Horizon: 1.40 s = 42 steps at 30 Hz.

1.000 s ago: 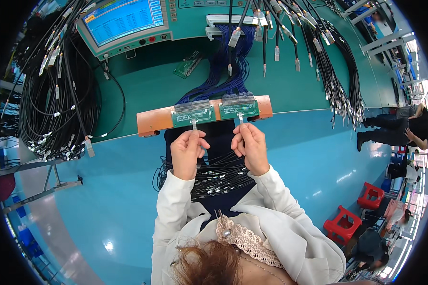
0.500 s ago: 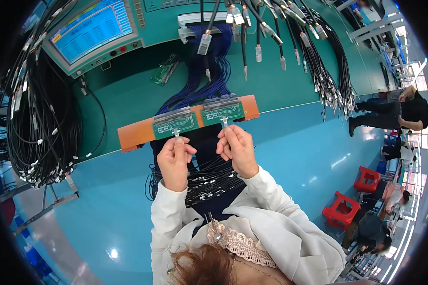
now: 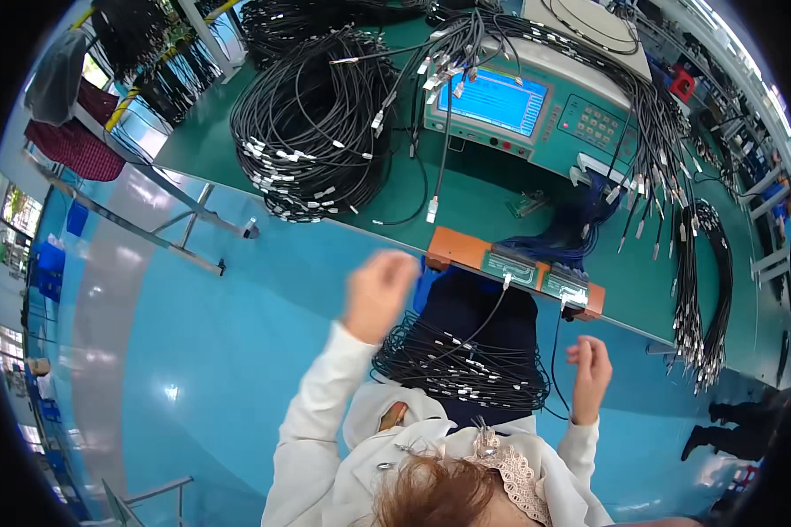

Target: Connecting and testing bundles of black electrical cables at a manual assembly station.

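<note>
My left hand is raised left of the orange strip, its fingers bent and smeared by motion. My right hand hovers below the strip's right end, fingers loosely bent and a little apart, with nothing visible in them. Two green circuit boards sit on the strip: a left board and a right board. A black cable with a metal plug runs from the left board toward my lap. Another black cable hangs from the right board, beside my right hand. Blue wires lead behind the boards.
A coiled bundle of black cables lies across my lap. On the green bench stand a tester with a lit screen and a large cable coil. More cables hang over the bench edge at right. A loose green board lies behind the strip.
Both hands have come away from the plugs at the boards; the left moved left, the right moved right and down. The view has swung left, so the bench appears further right.
</note>
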Available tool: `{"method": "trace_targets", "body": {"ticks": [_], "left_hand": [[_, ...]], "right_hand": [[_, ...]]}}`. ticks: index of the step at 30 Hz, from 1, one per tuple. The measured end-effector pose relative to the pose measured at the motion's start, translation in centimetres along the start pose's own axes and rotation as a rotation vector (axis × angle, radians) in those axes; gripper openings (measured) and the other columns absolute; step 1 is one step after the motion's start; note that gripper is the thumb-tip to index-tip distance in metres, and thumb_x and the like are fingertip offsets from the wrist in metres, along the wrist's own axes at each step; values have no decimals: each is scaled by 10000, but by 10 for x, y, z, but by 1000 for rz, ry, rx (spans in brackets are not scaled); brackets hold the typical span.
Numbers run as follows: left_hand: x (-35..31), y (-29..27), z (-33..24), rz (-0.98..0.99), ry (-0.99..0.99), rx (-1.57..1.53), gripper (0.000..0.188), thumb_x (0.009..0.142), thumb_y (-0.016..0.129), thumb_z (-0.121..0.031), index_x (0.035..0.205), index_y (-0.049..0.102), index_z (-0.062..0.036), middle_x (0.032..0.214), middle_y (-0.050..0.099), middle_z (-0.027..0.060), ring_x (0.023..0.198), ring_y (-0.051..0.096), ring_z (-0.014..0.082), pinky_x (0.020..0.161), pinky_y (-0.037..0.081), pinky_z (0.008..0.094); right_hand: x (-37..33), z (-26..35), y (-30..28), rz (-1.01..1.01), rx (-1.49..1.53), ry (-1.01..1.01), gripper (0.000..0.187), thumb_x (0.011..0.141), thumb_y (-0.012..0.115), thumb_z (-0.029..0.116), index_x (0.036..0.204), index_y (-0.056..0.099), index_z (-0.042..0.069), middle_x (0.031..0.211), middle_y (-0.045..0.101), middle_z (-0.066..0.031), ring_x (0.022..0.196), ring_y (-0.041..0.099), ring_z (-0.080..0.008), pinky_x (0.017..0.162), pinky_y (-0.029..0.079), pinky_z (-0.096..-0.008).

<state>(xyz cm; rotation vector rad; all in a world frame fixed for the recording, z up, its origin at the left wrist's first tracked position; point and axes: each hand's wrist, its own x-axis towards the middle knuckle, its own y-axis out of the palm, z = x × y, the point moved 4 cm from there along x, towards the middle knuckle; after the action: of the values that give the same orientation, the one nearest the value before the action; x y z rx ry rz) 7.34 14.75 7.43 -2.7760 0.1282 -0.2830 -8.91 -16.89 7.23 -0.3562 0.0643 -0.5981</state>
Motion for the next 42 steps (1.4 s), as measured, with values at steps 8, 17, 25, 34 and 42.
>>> {"method": "trace_targets", "body": {"ticks": [8,17,25,34,42], "left_hand": [[54,-99,-41,-353,352,620,191,808,624,-71,991,591,-24,945,604,109,793,602,284,683,492,333],[54,-70,-21,-387,324,853,279,802,633,-73,1071,565,-42,1048,548,96,895,594,283,692,505,359],[115,-34,-49,-326,722,1167,126,782,543,-63,895,592,-35,884,510,76,832,534,235,655,449,328],[105,-40,-71,-314,756,799,96,811,593,-57,905,577,-51,859,537,82,797,519,275,661,442,361],[50,-21,-67,-25,848,791,190,774,593,-32,962,588,-59,839,560,80,736,536,240,627,431,349]], "right_hand": [[-18,36,35,262,106,-13,184,924,475,80,843,590,-39,679,612,-68,566,536,-80,520,417,-202],[-10,68,118,736,109,-72,176,921,481,96,885,604,-25,680,626,-46,563,569,-73,524,456,-203],[-14,88,168,887,167,-171,177,914,498,120,889,611,-14,679,623,-44,572,567,-81,523,461,-213],[8,63,175,821,346,-15,231,931,499,211,940,576,-7,703,613,-55,561,576,-112,526,469,-242],[82,111,239,818,1149,378,289,988,400,247,1091,476,-12,1018,587,-152,1001,582,-257,932,466,-406]]}}
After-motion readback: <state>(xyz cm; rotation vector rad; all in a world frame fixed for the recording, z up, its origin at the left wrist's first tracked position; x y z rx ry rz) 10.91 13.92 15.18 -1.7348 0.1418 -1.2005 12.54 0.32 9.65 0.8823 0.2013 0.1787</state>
